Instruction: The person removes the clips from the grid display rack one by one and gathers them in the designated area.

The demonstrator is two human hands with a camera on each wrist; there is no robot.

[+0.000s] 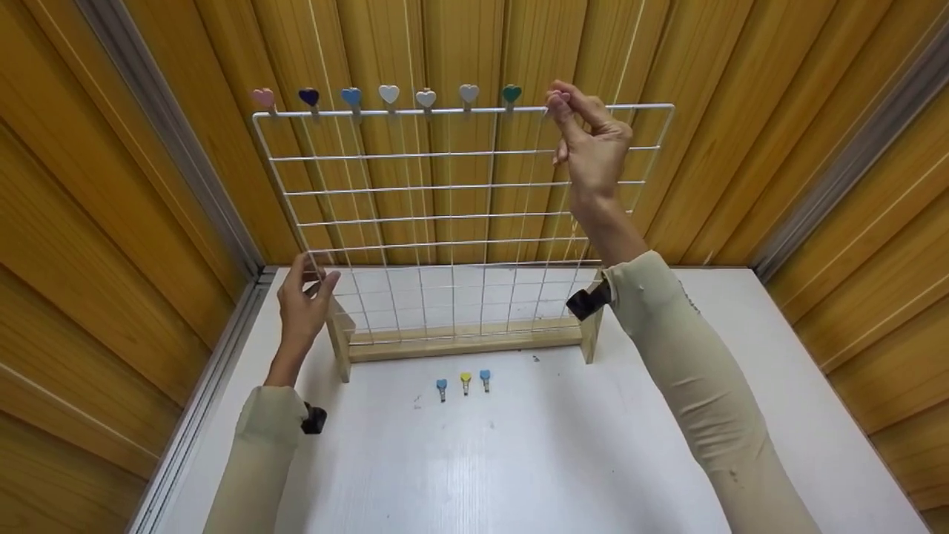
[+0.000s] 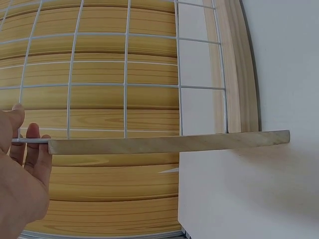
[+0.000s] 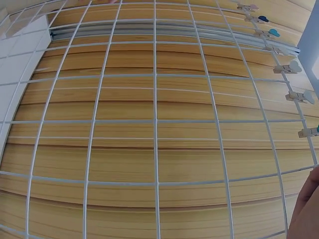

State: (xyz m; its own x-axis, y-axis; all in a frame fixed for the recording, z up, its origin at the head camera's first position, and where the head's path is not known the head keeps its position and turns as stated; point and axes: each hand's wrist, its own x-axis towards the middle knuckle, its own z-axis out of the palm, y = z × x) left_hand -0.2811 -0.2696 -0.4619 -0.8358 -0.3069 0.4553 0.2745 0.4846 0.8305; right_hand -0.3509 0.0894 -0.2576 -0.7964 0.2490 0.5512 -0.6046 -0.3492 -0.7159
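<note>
A white wire grid (image 1: 448, 110) stands upright in a wooden stand (image 1: 467, 345). At its top edge, right of centre, my right hand (image 1: 599, 152) pinches a pink heart-topped clothespin (image 1: 561, 96) between thumb and fingers. Whether that peg bites the wire is hidden by the hand. My left hand (image 1: 302, 311) holds the grid's left side wire low down, thumb on one side and fingers on the other, just above the stand's wooden upright (image 2: 164, 143). Several heart clothespins line the top wire, from pink (image 1: 263, 97) at the left to green (image 1: 511, 93) nearest the right hand.
On the white table (image 1: 460, 460) in front of the stand lie a blue heart clothespin (image 1: 442, 386), a yellow one (image 1: 465, 380) and another blue one (image 1: 485, 377). Wood-patterned panels (image 1: 460, 44) rise behind the grid and on both sides.
</note>
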